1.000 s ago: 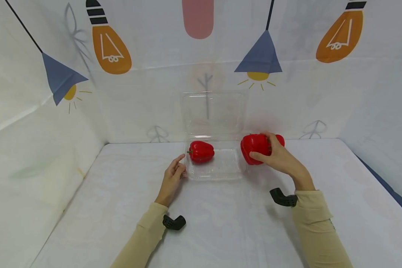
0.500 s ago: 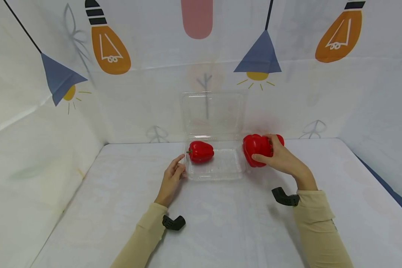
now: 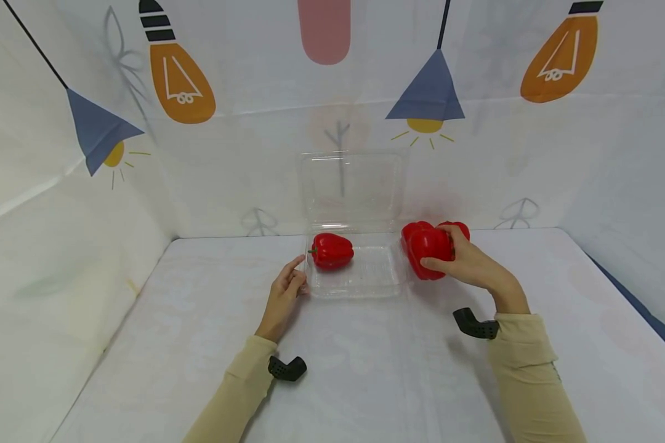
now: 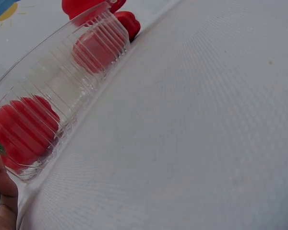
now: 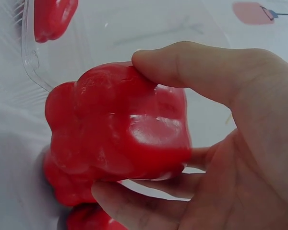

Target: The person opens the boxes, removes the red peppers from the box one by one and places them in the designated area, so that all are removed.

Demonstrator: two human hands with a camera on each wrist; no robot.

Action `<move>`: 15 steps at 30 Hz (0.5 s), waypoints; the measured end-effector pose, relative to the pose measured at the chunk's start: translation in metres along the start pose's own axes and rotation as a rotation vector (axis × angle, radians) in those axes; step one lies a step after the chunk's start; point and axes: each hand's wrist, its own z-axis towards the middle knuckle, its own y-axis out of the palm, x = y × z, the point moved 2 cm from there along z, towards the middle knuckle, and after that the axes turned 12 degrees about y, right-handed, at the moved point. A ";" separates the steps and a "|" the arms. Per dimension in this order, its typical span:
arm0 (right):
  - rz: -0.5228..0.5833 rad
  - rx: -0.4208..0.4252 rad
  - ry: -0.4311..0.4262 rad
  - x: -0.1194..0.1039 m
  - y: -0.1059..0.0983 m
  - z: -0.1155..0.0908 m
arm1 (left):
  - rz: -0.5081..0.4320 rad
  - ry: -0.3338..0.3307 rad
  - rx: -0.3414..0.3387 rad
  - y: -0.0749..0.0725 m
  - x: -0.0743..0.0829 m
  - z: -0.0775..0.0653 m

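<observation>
A red bell pepper [image 3: 332,251] with a green stem lies on its side at the left of the open clear plastic container [image 3: 360,291]. My left hand [image 3: 284,298] rests against the container's left side, index finger reaching to its wall. Just right of the container, my right hand [image 3: 471,263] grips another red bell pepper [image 5: 120,124], thumb on one side and fingers on the other. In the left wrist view this pepper appears above the others. Two more red bell peppers, one [image 5: 69,187] and another [image 5: 92,219], show below it in the right wrist view, partly hidden.
The container's clear lid [image 3: 354,184] stands up behind it against the white printed backdrop [image 3: 244,160]. A white cloth covers the table [image 3: 343,363]. Black wrist mounts [image 3: 287,368] stick out from both sleeves.
My right hand has moved slightly right and toward me with its pepper, so more of the pepper behind shows. The left hand, container and pepper inside stay put.
</observation>
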 end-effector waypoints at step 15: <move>-0.019 -0.035 0.009 0.007 -0.002 0.001 | -0.019 0.006 -0.008 -0.001 -0.003 0.002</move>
